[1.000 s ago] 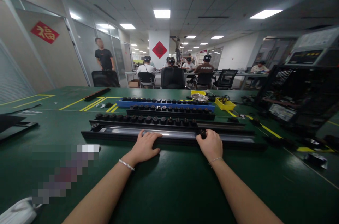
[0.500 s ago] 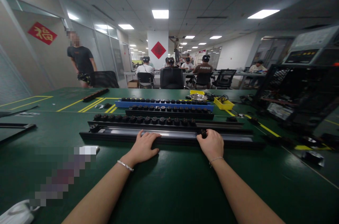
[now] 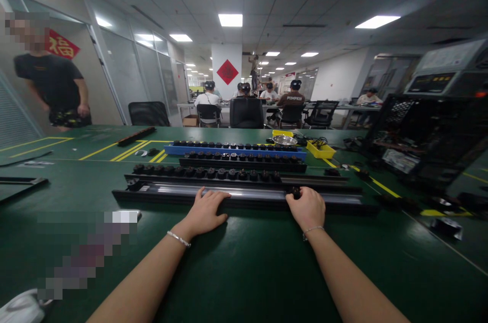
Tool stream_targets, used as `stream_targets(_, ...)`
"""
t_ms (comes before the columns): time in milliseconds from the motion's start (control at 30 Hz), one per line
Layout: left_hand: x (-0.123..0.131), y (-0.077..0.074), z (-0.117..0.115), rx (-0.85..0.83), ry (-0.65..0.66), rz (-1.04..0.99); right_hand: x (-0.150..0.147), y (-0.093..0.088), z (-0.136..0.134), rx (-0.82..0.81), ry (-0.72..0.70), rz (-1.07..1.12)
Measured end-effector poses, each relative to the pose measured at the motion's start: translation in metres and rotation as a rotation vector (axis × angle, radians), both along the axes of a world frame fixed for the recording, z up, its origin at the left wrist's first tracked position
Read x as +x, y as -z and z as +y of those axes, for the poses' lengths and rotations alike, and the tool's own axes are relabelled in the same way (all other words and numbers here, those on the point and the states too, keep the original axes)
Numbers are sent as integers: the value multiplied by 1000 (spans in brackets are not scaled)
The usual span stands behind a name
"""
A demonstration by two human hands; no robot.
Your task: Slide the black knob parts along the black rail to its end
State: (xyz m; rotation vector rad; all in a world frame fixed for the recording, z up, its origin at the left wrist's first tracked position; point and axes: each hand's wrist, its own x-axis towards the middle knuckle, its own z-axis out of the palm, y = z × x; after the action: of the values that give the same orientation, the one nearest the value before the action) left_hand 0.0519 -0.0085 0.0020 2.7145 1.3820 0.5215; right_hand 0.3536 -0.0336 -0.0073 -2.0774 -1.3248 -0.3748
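So the thing to look at is the small black piece (image 3: 293,191) at your right grip (image 3: 307,206). It's in or just over the front black channel (image 3: 156,198), well right of that channel's middle. Can't tell if it's seated, your fingers hide too much of it.

Your right grip looks closed on it, thumb on the near side, fingers coming over from the right. The piece is up and a bit left of the middle of that hand. Your left grip (image 3: 206,212) is loose and spread, holding nothing: fingertips over the channel's near edge, thumb stuck out to the right. So the right is clearly the nearer one.

Big relation imo: the channel's long axis runs left-right across you, and the piece sits on that line. The shiny strip (image 3: 251,193) inside runs the same way, with both your hands on the near side. There's also a dark end piece (image 3: 133,184) way over at the left end.

Right behind it is a second rail (image 3: 316,179) with a row of black modules (image 3: 211,173) along its left and middle. Farther back you've got another loaded black rail (image 3: 244,164), then the blue rail (image 3: 177,150), with a metal bowl (image 3: 284,140) and a yellow bin (image 3: 321,151) toward the right. All of that's on the green worktop (image 3: 251,272).
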Motion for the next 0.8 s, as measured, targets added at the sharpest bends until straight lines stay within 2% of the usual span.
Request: stream_targets(800, -1, 1, 0, 13, 6, 9, 14, -7, -3, -105, 91, 33)
